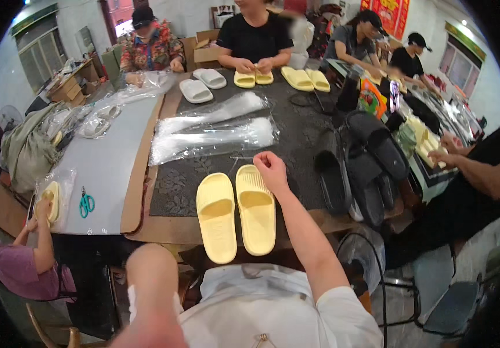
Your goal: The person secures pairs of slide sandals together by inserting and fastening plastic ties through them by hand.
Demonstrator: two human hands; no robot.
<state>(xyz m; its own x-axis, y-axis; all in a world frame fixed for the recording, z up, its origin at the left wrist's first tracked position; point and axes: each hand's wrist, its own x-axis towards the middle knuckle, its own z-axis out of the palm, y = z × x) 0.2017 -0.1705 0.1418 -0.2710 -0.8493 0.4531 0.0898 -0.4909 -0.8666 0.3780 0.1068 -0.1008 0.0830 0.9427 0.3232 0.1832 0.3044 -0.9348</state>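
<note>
A pair of pale yellow slides, the left slide (216, 217) and the right slide (255, 210), lies side by side at the table's near edge, toes pointing away from me. My right hand (270, 172) is at the toe of the right slide. Its fingers are pinched on a thin, clear strand (243, 158) that reaches out to the left. My left hand (151, 335) is a blur at the lower edge, close to the camera and away from the slides, its fingers not distinct.
Clear bags of fine white strands (215, 139) lie beyond the slides. Black slides (369, 162) are piled to the right. Teal-handled scissors (87, 203) rest on the grey board (107, 180) at left. Grey slides (196, 91) and more yellow slides (298, 79) stand farther back. Several people work around the tables.
</note>
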